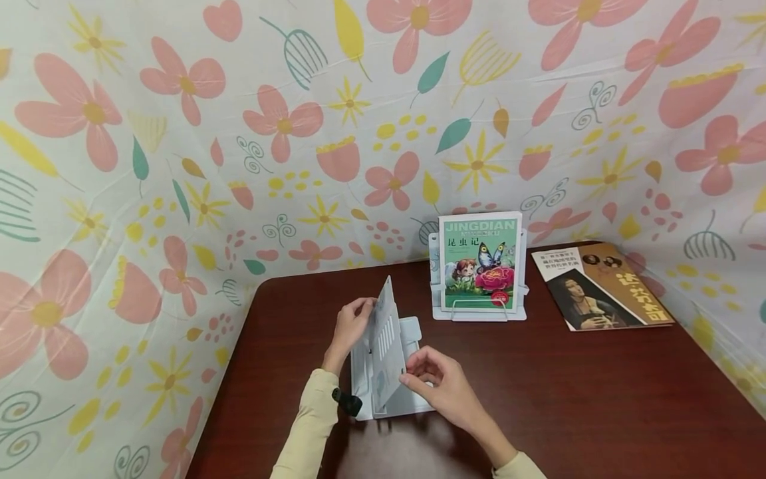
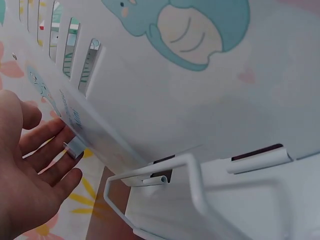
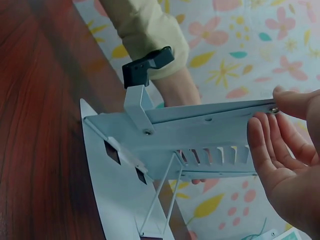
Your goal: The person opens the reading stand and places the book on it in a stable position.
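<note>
A pale metal book stand is partly unfolded on the table, its slotted panel raised steeply over the base plate. In the left wrist view, the panel shows a blue cartoon animal, with a white wire page holder in front. My right hand pinches the panel's near corner between thumb and fingers. My left hand is at the panel's other side; its fingers, slightly bent, touch the edge beside a small tab, thumb apart. Behind the panel, a thin wire prop reaches to the base.
Farther back, a second book stand bears a green-covered book behind its wire holder. To its right a brown and white book lies flat. Flower-printed cloth borders the dark wooden table at the back and sides.
</note>
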The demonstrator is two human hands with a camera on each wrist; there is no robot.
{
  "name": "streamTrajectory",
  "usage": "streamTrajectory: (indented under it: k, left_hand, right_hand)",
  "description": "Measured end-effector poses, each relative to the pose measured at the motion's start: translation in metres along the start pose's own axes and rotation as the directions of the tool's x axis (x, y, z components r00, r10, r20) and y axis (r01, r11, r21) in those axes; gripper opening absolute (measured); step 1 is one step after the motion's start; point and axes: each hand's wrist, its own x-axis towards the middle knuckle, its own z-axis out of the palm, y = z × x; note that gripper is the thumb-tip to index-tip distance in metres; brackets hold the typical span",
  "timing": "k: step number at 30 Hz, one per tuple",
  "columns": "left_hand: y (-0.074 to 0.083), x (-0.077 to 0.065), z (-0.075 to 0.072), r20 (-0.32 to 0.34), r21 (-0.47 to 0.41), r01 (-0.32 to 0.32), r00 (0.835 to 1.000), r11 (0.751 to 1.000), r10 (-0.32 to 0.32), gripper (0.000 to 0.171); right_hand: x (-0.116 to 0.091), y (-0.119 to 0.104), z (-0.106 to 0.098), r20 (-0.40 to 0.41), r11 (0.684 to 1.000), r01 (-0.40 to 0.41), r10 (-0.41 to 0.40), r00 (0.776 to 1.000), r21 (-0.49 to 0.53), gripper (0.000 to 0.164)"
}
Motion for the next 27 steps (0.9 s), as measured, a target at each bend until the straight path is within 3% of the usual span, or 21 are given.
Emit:
streamTrajectory:
  k: [10, 27]
  left_hand:
    - [-0.001, -0.002, -0.013, -0.017, 0.032, -0.006, 1.0, 0.999, 0.007, 0.03]
    - [-0.026, -0.019, -0.049, -0.118, 0.023, 0.038, 0.992, 0.999, -0.035, 0.026]
  right_hand:
    - [0.004, 0.001, -0.004, 0.021, 0.999, -0.033, 0.033, 0.999, -0.005, 0.014]
    - [0.03, 0.003, -0.039, -0.049, 0.987, -0.075, 0.069, 0.996, -0.14, 0.009]
